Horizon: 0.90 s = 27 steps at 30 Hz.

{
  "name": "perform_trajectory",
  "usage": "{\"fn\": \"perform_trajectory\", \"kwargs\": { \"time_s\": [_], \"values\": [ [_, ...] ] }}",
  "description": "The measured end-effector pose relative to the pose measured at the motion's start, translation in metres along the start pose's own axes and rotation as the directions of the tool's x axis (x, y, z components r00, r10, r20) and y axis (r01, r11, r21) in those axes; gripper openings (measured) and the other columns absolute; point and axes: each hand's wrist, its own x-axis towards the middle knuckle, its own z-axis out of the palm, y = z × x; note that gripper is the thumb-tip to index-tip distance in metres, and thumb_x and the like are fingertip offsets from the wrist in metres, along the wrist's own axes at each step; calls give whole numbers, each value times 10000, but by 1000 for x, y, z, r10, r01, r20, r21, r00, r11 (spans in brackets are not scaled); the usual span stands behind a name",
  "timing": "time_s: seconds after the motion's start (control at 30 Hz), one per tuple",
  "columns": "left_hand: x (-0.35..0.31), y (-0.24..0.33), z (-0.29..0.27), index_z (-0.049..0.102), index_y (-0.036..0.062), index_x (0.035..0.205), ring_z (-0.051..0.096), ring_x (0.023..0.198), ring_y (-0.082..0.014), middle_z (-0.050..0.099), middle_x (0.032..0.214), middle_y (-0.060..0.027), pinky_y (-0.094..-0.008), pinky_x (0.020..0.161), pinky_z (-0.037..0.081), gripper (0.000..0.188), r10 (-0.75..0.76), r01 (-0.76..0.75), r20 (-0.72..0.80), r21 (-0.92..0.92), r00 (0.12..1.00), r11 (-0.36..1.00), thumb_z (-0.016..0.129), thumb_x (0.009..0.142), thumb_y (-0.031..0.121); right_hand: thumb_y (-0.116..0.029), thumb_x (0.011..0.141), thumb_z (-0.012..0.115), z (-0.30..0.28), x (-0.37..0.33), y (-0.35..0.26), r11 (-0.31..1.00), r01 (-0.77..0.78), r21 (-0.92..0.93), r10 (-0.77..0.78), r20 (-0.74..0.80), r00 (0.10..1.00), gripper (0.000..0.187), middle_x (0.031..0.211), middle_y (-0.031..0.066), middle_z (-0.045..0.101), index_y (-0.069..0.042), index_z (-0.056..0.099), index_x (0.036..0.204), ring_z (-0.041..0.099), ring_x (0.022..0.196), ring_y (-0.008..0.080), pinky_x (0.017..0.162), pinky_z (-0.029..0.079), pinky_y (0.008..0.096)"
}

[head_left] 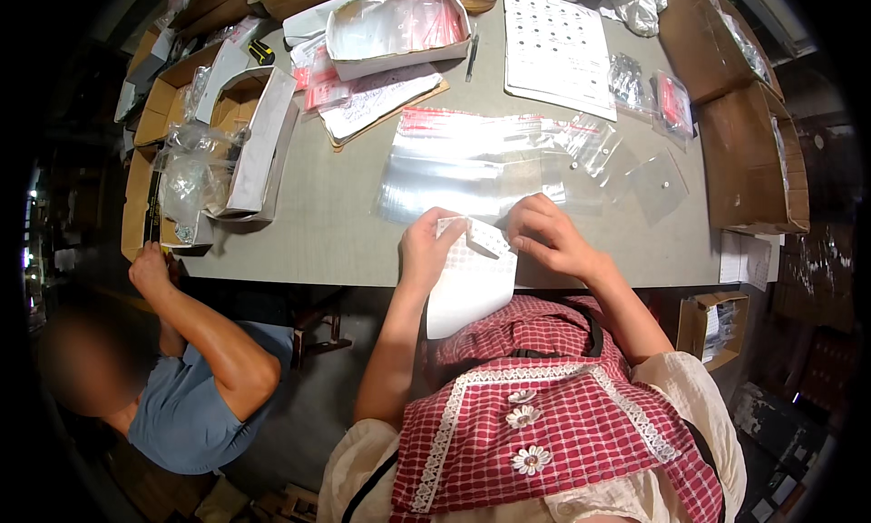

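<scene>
A white sheet of small round stickers [470,298] hangs over the table's front edge, its upper end curled over. My left hand [425,253] grips its upper left side between thumb and fingers. At the sheet's upper right corner, my right hand [550,238] has thumb and forefinger drawn together; whatever is between them is too small to make out. Just beyond both hands lies a spread row of transparent zip bags [454,169] with red-edged tops. Small white round stickers show on some bags at the right, including a separate bag [655,189].
An open white box of plastic bags [399,56] stands at the back beside a pen [473,58]. A sheet with dark dots [558,51] lies back right. Cardboard boxes [748,160] line the right edge. At left, a co-worker [213,378] reaches toward open boxes [259,142].
</scene>
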Motion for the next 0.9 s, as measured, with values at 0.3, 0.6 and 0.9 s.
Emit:
{"fn": "perform_trajectory", "kwargs": {
  "time_s": [0.3,0.6,0.9],
  "values": [
    [-4,15,8,640,-19,1089,651,743,-72,710,880,-47,-212,625,505,172,277,-239,-110,273,955,932,677,949,75,-86,920,689,19,-12,-2,758,-378,531,487,-75,870,232,909,7,594,-37,563,1109,591,857,81,755,495,258],
    [-54,52,34,656,5,1139,629,757,-69,689,898,-31,-226,548,461,269,-171,173,91,-10,981,985,737,917,135,-39,915,706,24,-14,-18,705,-222,673,500,-249,830,212,848,9,633,-15,582,1086,617,755,72,683,512,229],
    [-38,44,52,659,19,956,571,640,-80,663,818,-45,-211,556,432,155,-203,251,162,-377,966,892,674,955,174,-54,926,701,29,-18,-19,717,-206,666,460,-229,858,158,899,39,688,-2,637,1062,655,766,95,665,529,247]
  ]
}}
